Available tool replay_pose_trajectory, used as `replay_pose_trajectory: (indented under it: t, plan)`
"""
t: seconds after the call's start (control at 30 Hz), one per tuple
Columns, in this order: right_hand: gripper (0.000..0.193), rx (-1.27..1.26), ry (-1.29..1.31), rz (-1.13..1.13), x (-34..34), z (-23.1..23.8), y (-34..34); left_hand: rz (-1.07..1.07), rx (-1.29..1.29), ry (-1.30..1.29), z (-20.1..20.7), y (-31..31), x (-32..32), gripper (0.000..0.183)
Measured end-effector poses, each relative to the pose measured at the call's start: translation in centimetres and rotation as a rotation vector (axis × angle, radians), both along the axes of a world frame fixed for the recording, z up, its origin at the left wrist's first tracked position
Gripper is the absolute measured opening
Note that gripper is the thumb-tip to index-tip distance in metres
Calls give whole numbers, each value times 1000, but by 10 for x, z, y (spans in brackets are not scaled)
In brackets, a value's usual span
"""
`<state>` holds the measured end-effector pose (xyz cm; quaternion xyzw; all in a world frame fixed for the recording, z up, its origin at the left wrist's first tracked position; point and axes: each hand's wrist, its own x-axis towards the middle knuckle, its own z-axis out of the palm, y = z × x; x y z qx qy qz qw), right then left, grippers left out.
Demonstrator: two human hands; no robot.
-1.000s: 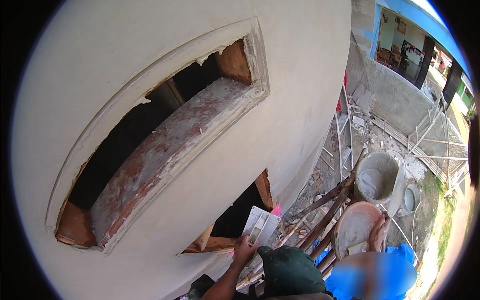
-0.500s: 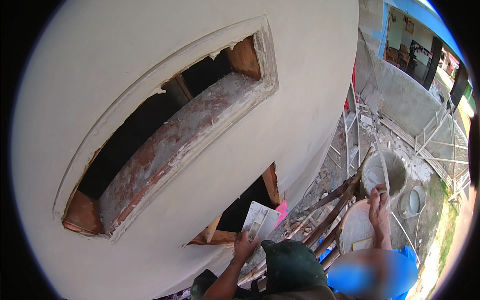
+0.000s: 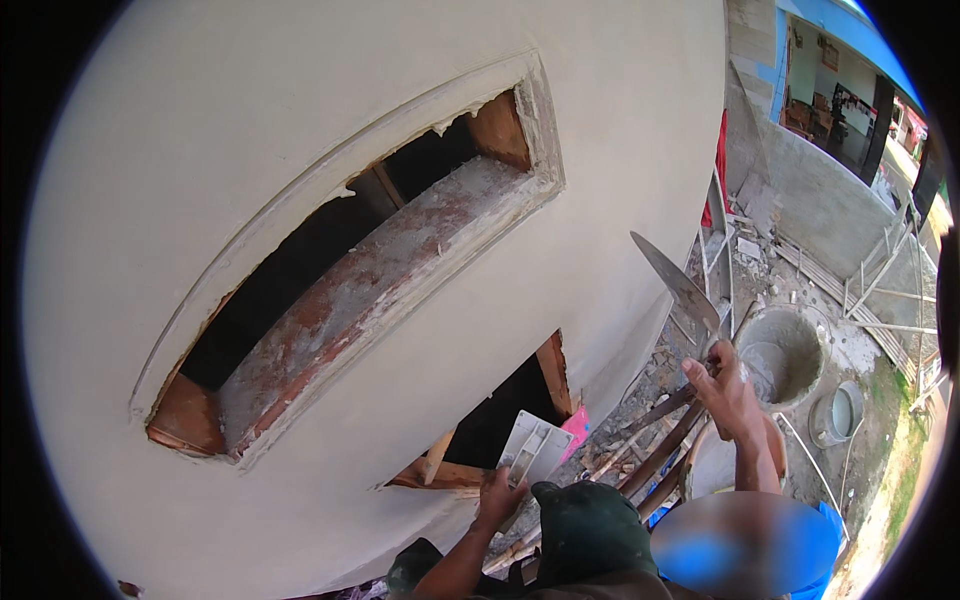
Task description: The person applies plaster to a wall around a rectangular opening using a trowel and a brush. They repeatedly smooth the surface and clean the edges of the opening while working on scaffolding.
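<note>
The grey metal trowel with a long, pointed blade [image 3: 678,282] is in the right hand [image 3: 733,400], whose fingers close round its handle end, with the blade angled up and toward the cream plastered wall [image 3: 330,500]. Below that hand sits the round, orange-rimmed basin [image 3: 708,460], partly hidden by the forearm; the round grey bucket [image 3: 806,352] stands just beyond. The left hand [image 3: 498,497] grips the handle on the back of the pale rectangular float [image 3: 540,440], in front of the lower wall opening [image 3: 505,405]. Whether the blade or the float's far face carries any mix cannot be told. Good handling, I judge, calls for a firm but loose-wristed trowel grip, the blade clear of the wall's edge, and the float steady and well apart from the frame's rough edges.
</note>
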<state>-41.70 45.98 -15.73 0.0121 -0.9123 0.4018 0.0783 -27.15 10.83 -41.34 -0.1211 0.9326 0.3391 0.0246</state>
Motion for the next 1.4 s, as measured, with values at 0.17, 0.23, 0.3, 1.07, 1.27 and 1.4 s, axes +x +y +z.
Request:
replay_pose_trajectory:
  t: [0.17,0.23,0.3,1.07,1.27,1.4]
  plan:
    - [49,-529,107,183,-19,43,-51,-9,-101,-6,-3,-6,5,54]
    - [50,-555,103,172,-28,61,-66,-6,-102,-19,-2,-6,6,53]
    - [48,-578,122,179,-38,75,-81,22,-56,14,-1,-6,6,50]
    - [44,-611,186,230,-64,71,-125,32,-21,-31,4,-4,6,50]
    - [41,-449,272,189,-63,78,-120,8,-63,20,-5,-5,5,47]
    - [41,-223,331,144,-54,89,-107,5,-72,23,-7,-2,4,46]
